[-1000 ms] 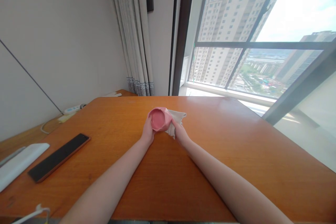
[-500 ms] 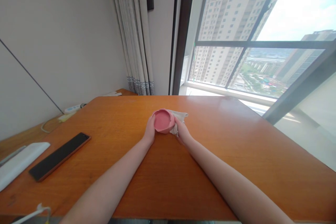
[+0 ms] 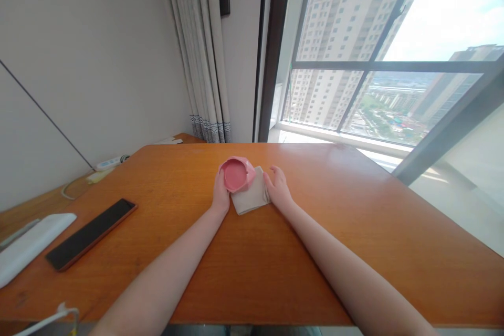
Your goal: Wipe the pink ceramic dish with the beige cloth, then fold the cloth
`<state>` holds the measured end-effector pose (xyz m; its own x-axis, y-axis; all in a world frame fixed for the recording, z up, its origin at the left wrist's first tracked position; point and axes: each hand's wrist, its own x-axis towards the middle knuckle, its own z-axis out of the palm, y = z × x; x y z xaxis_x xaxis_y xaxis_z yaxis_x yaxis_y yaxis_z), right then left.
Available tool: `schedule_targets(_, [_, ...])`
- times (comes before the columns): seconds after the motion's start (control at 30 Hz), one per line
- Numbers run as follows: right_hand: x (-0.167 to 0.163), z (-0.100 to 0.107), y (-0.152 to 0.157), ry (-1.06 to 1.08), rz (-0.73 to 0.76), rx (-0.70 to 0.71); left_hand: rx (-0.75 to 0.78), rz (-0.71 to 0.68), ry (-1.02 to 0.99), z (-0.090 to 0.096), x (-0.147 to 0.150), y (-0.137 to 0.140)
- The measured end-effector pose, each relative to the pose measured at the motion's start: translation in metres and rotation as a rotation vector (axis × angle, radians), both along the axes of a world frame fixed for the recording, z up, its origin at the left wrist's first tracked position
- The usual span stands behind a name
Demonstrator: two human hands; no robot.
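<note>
A pink faceted bowl (image 3: 235, 175), with a round hollow and a notched rim, is tipped so that its inside faces me. My left hand (image 3: 221, 191) is closed on its left side. Below and to the right of the bowl, a folded light-grey cloth (image 3: 251, 198) lies on the table, partly covered by it. My right hand (image 3: 279, 188) is at the cloth's right edge, thumb and fingers apart, holding nothing. Whether its underside touches the cloth I cannot tell.
The wooden table (image 3: 354, 220) spreads around both arms. At the left lie a dark phone (image 3: 91, 233) and a white flat object (image 3: 35, 244). A white cable (image 3: 51, 320) hangs at the near left edge. A power strip (image 3: 110, 163) sits by the wall.
My right hand has let go of the bowl and the cloth and spread its fingers. The bowl has shifted left in my left hand. The cloth now lies flatter and nearer to me.
</note>
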<state>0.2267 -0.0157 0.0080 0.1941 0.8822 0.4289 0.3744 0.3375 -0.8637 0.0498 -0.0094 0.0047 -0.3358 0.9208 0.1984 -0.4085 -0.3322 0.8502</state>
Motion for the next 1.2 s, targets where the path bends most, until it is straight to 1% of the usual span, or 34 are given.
schedule_targets(0.03, [-0.001,0.003,-0.002,0.032,-0.002,0.068,0.008,-0.007,0.050,0.001,0.002,-0.003])
schedule_targets(0.07, [-0.004,0.006,-0.005,0.066,0.049,0.109,0.014,-0.010,0.105,0.003,0.004,-0.006])
schedule_targets(0.1, [-0.007,0.008,-0.009,0.092,0.138,0.125,0.019,-0.014,0.160,0.005,0.005,-0.009])
schedule_targets(0.17, [-0.016,0.013,-0.016,0.115,0.295,0.122,0.035,-0.056,0.254,0.010,0.008,-0.015])
schedule_targets(0.2, [-0.019,0.015,-0.019,0.123,0.323,0.119,0.052,-0.096,0.288,0.012,0.009,-0.017])
schedule_targets(0.23, [-0.020,0.017,-0.019,0.137,0.318,0.115,0.072,-0.142,0.307,0.013,0.011,-0.018])
schedule_targets(0.33, [-0.006,0.020,-0.008,0.247,0.233,0.070,0.086,-0.278,0.383,0.011,0.012,-0.021])
schedule_targets(0.4, [0.018,0.019,0.008,0.357,0.137,0.017,0.072,-0.346,0.560,0.008,0.012,-0.023])
schedule_targets(0.43, [0.034,0.018,0.016,0.412,0.055,-0.002,0.089,-0.380,0.704,0.006,0.011,-0.024])
schedule_targets(0.5, [0.069,0.013,0.029,0.473,-0.200,-0.020,0.180,-0.431,1.033,0.005,0.010,-0.028])
schedule_targets(0.57, [0.102,0.006,0.037,0.418,-0.476,-0.027,0.266,-0.430,1.295,0.006,0.008,-0.030])
schedule_targets(0.6, [0.117,0.002,0.039,0.379,-0.603,-0.034,0.291,-0.413,1.383,0.007,0.008,-0.031])
schedule_targets(0.67, [0.141,-0.004,0.039,0.346,-0.709,-0.050,0.314,-0.386,1.483,0.009,0.008,-0.032])
schedule_targets(0.73, [0.155,-0.009,0.038,0.331,-0.748,-0.076,0.329,-0.391,1.519,0.010,0.008,-0.031])
schedule_targets(0.83, [0.166,-0.014,0.039,0.290,-0.754,-0.115,0.337,-0.378,1.535,0.012,0.007,-0.029])
schedule_targets(0.93, [0.170,-0.016,0.040,0.233,-0.742,-0.146,0.343,-0.342,1.564,0.014,0.006,-0.029])
schedule_targets(1.07, [0.171,-0.015,0.038,0.157,-0.755,-0.192,0.356,-0.357,1.574,0.013,0.006,-0.028])
schedule_targets(1.2, [0.171,-0.014,0.033,0.093,-0.795,-0.257,0.317,-0.333,1.549,0.012,0.006,-0.027])
